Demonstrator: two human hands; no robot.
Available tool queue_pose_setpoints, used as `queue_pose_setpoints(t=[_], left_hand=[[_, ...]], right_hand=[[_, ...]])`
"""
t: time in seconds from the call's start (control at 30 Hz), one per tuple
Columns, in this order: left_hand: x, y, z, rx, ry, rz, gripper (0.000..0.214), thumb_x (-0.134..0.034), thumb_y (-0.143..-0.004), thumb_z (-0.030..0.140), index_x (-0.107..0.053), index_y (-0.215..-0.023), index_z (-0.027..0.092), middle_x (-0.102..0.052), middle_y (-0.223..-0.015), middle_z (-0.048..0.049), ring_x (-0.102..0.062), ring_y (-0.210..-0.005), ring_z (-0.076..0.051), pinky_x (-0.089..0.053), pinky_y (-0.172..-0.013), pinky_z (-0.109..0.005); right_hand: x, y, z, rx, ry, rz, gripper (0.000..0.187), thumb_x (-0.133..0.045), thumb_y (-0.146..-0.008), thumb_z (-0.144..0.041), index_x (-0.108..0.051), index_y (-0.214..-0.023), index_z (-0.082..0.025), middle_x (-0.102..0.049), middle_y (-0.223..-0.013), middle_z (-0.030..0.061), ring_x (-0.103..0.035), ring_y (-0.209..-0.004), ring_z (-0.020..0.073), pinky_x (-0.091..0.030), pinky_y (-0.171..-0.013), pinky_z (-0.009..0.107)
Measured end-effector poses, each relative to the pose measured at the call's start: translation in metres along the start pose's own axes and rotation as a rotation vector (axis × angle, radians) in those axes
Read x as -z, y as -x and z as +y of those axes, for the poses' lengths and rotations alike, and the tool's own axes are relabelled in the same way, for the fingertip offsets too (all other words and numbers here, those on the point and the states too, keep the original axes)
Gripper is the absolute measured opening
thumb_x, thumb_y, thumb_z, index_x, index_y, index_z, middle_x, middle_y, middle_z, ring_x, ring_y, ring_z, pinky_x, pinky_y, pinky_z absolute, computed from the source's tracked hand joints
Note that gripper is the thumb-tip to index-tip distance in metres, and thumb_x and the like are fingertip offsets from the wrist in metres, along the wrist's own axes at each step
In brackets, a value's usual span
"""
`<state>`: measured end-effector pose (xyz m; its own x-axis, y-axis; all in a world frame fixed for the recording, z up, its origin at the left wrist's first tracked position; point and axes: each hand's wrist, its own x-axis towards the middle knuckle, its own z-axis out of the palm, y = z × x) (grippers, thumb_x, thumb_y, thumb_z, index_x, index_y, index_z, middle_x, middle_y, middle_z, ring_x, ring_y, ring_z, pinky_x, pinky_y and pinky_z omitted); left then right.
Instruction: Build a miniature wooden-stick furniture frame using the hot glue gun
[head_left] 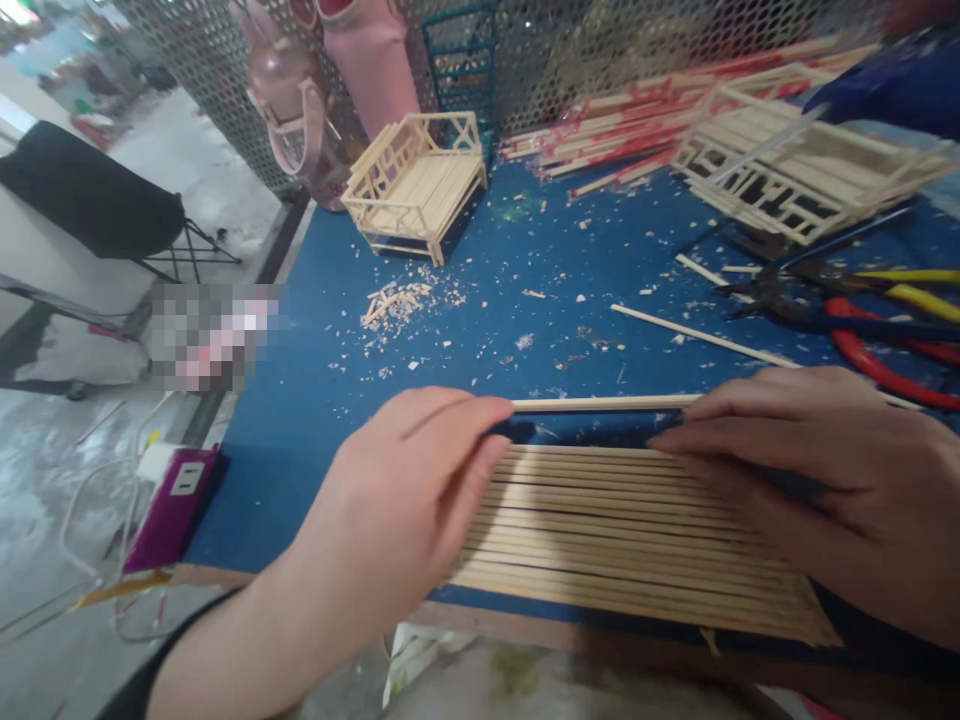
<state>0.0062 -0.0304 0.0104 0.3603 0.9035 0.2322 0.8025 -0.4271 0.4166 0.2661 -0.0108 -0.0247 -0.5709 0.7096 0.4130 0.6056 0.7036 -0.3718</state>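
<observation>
A row of several thin wooden sticks (615,530) lies side by side on the blue table (465,330) near its front edge. My left hand (405,500) rests against the left ends of the sticks, fingers together and laid flat. My right hand (817,480) lies over the right ends, fingers stretched out along them. One separate stick (600,403) lies just beyond the row, with the fingertips of both hands at its ends.
A small wooden bench model (416,185) stands at the back left. A larger stick frame (795,165) and a pile of sticks (637,125) lie at the back right. Red and yellow pliers (862,310) lie right. Wood chips (397,300) litter the table.
</observation>
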Motion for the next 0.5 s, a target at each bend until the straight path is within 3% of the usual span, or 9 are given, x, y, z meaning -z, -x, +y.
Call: queue_pose_setpoints(t=[0.07, 0.17, 0.3, 0.43, 0.5], left_hand=[[-0.002, -0.017, 0.006, -0.119, -0.041, -0.256, 0.024, -0.048, -0.087, 0.019, -0.07, -0.094, 0.023, -0.073, -0.092, -0.005, -0.067, -0.086, -0.021, -0.052, -0.079, -0.033], [-0.014, -0.04, 0.015, -0.101, -0.101, -0.515, 0.024, -0.048, -0.086, 0.019, -0.071, -0.09, 0.023, -0.073, -0.082, -0.005, -0.067, -0.073, -0.022, -0.05, -0.066, -0.032], [-0.025, -0.057, 0.022, -0.021, 0.053, -0.627, 0.031, -0.043, -0.089, 0.029, -0.072, -0.078, 0.024, -0.07, -0.069, -0.0029, -0.06, -0.058, -0.018, -0.039, -0.052, -0.027], [-0.021, -0.063, 0.022, 0.068, 0.192, -0.714, 0.036, -0.042, -0.089, 0.035, -0.066, -0.065, 0.023, -0.056, -0.053, 0.0019, -0.045, -0.046, -0.013, -0.029, -0.045, -0.023], [-0.019, -0.064, 0.021, 0.12, 0.198, -0.762, 0.037, -0.041, -0.089, 0.037, -0.062, -0.062, 0.023, -0.05, -0.05, 0.0031, -0.04, -0.045, -0.012, -0.026, -0.043, -0.023]], right_hand=[[0.0, -0.001, -0.003, -0.023, -0.003, -0.018, 0.019, -0.048, -0.085, -0.016, -0.066, -0.084, -0.023, -0.07, -0.075, 0.0023, -0.063, -0.066, 0.0174, -0.042, -0.06, 0.034], [-0.002, -0.002, -0.006, -0.055, -0.009, -0.03, 0.021, -0.047, -0.085, -0.015, -0.068, -0.083, -0.021, -0.067, -0.072, 0.0021, -0.058, -0.064, 0.0156, -0.037, -0.062, 0.033], [0.003, -0.002, -0.006, -0.11, 0.002, -0.016, 0.024, -0.047, -0.087, -0.017, -0.07, -0.088, -0.023, -0.066, -0.074, 0.0025, -0.058, -0.068, 0.0165, -0.038, -0.064, 0.033], [0.023, 0.014, -0.009, -0.286, 0.048, 0.167, 0.031, -0.052, -0.088, -0.024, -0.06, -0.118, -0.025, -0.069, -0.102, 0.0064, -0.064, -0.09, 0.0215, -0.049, -0.079, 0.038], [0.028, 0.028, -0.015, -0.426, 0.03, 0.235, 0.031, -0.053, -0.088, -0.025, -0.058, -0.119, -0.024, -0.069, -0.1, 0.0054, -0.066, -0.086, 0.0192, -0.052, -0.077, 0.034]])
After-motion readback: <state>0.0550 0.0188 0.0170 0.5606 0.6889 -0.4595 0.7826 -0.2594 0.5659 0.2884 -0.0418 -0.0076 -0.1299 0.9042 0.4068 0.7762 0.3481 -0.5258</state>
